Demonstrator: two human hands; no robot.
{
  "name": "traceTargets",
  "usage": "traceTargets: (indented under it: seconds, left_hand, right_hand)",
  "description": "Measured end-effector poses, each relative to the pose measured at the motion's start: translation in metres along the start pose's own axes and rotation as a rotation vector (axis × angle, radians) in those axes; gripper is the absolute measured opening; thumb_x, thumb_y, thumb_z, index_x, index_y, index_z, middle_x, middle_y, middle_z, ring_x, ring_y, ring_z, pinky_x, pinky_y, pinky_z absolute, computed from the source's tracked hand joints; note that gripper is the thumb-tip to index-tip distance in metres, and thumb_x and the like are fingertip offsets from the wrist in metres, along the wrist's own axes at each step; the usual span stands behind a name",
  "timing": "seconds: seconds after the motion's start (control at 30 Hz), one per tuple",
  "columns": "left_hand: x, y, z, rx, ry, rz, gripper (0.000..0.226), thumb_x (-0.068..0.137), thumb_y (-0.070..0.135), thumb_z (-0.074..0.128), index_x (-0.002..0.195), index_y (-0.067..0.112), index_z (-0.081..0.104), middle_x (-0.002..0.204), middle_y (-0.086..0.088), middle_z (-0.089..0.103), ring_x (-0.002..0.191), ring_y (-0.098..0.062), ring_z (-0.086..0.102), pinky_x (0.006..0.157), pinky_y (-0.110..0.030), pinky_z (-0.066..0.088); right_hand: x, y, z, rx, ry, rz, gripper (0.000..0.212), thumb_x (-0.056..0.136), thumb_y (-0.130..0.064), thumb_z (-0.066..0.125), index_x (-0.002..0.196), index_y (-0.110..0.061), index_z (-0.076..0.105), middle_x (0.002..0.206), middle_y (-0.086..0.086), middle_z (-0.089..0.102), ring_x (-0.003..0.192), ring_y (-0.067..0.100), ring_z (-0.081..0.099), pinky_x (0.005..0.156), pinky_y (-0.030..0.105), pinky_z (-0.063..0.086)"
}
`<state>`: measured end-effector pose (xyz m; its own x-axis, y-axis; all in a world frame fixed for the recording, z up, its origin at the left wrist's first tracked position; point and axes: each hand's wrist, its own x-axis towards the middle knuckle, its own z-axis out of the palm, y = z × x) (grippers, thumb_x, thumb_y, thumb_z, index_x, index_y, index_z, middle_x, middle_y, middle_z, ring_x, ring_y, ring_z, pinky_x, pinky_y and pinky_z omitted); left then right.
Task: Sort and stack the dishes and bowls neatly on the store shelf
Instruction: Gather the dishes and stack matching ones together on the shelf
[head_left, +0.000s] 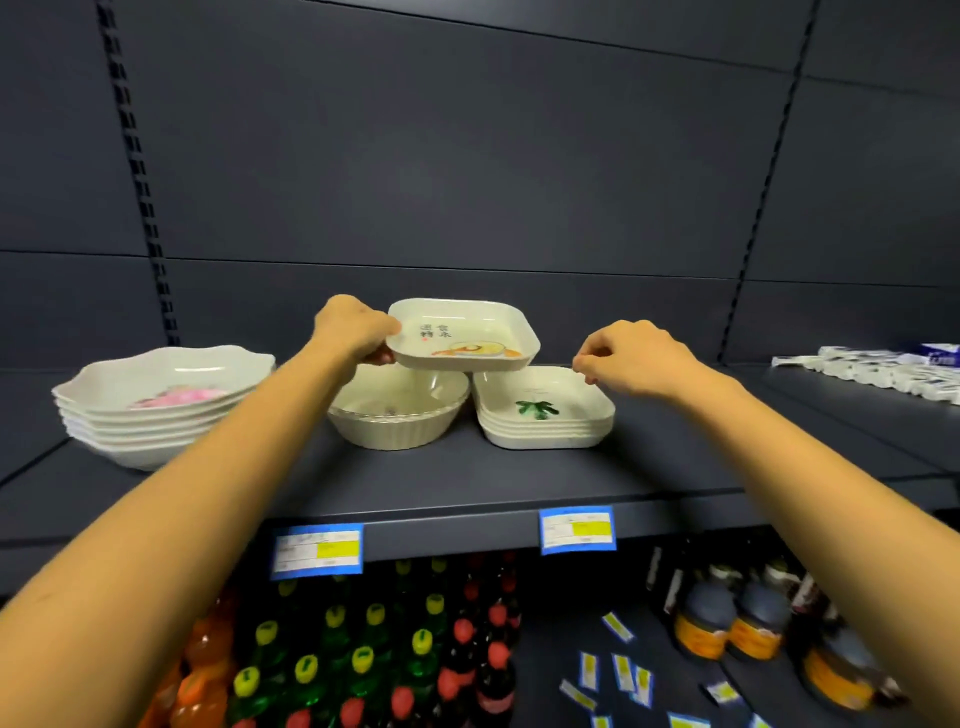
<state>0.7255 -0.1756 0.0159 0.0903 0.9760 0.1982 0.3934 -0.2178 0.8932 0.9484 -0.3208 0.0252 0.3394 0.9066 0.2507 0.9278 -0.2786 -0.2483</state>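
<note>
Left hand (358, 327): you pinch the square dish (467, 338) by its rim, above the ribbed bowl (395, 410).
Right hand (631, 358): loosely curled, empty, over the square stack (545, 415).
Handling: likely light, stiff, slick; hold rims.

On the dark shelf (519, 478), the left grip (353, 327) holds a square dish (462, 335) with printed characters by its left rim, above the gap between a round ribbed bowl (397, 410) and a stack of leaf-print square dishes (545, 410). The right grip (631, 356), fingers curled, sits at that stack's far right corner (contact with the rim is unclear). A stack of scalloped bowls (156, 410) stands well to the left. Price labels (317, 551) hang on the shelf edge, with bottles (363, 649) below.
</note>
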Motion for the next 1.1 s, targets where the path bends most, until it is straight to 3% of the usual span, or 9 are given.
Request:
traceTargets:
  seconds: [0.37, 0.43, 0.5, 0.63, 0.73, 0.87, 1.1]
  left_hand:
    - [-0.014, 0.015, 0.082, 0.124, -0.045, -0.043, 0.015, 0.081, 0.005, 0.059, 0.091, -0.003, 0.066, 0.051, -0.006, 0.059, 0.019, -0.006, 0.047, 0.082, -0.037, 0.059]
    - [-0.015, 0.015, 0.085, 0.18, -0.066, -0.018, 0.01, 0.083, 0.007, 0.057, 0.084, 0.0, 0.064, 0.033, 0.0, 0.056, 0.026, -0.01, 0.054, 0.085, -0.039, 0.058]
    - [-0.018, 0.018, 0.086, 0.25, -0.101, 0.027, 0.011, 0.085, 0.009, 0.054, 0.077, 0.005, 0.059, 0.028, 0.003, 0.053, 0.044, -0.02, 0.061, 0.086, -0.038, 0.057]
    - [-0.028, 0.025, 0.083, 0.404, -0.111, 0.161, 0.023, 0.092, 0.021, 0.049, 0.071, 0.013, 0.056, 0.069, -0.004, 0.06, 0.068, -0.028, 0.067, 0.073, -0.028, 0.051]
    - [-0.034, 0.022, 0.067, 0.531, -0.044, 0.246, 0.028, 0.093, 0.026, 0.05, 0.097, 0.005, 0.068, 0.102, -0.013, 0.068, 0.1, -0.034, 0.064, 0.081, -0.036, 0.049]
    - [-0.04, 0.008, 0.025, 0.691, 0.099, 0.3, 0.031, 0.093, 0.029, 0.048, 0.108, 0.009, 0.066, 0.107, -0.011, 0.069, 0.094, -0.029, 0.063, 0.076, -0.034, 0.046]
    - [-0.062, -0.042, -0.071, 0.786, 0.247, 0.259, 0.032, 0.091, 0.031, 0.048, 0.11, 0.012, 0.066, 0.113, -0.011, 0.069, 0.103, -0.033, 0.062, 0.087, -0.039, 0.05]
  right_hand:
    - [0.0, 0.045, -0.006, 0.016, 0.003, 0.005, 0.025, 0.091, -0.031, 0.046, 0.102, -0.027, 0.069, 0.106, -0.001, 0.071, 0.101, 0.026, 0.061, 0.08, 0.033, 0.046]
    - [0.0, 0.046, -0.005, 0.019, -0.002, -0.001, 0.026, 0.091, -0.031, 0.046, 0.104, -0.027, 0.068, 0.107, -0.001, 0.071, 0.101, 0.027, 0.061, 0.08, 0.033, 0.046]
    - [0.001, 0.046, -0.003, 0.026, -0.003, -0.013, 0.026, 0.091, -0.031, 0.046, 0.105, -0.026, 0.068, 0.107, 0.0, 0.07, 0.101, 0.027, 0.061, 0.08, 0.033, 0.046]
    - [0.005, 0.038, -0.001, 0.034, -0.01, -0.044, 0.026, 0.091, -0.028, 0.046, 0.105, -0.026, 0.068, 0.107, 0.0, 0.07, 0.1, 0.026, 0.061, 0.075, 0.03, 0.042]
    - [0.008, 0.025, 0.002, 0.046, -0.011, -0.091, 0.026, 0.091, -0.028, 0.046, 0.106, -0.026, 0.067, 0.11, -0.001, 0.069, 0.101, 0.025, 0.061, 0.075, 0.03, 0.042]
    - [0.012, -0.007, 0.011, 0.067, -0.006, -0.191, 0.028, 0.091, -0.026, 0.044, 0.107, -0.025, 0.067, 0.11, 0.0, 0.068, 0.099, 0.026, 0.061, 0.074, 0.03, 0.042]
    - [0.017, -0.099, 0.036, 0.102, -0.041, -0.422, 0.026, 0.093, -0.027, 0.044, 0.11, -0.024, 0.063, 0.115, 0.0, 0.066, 0.102, 0.025, 0.061, 0.084, 0.036, 0.05]
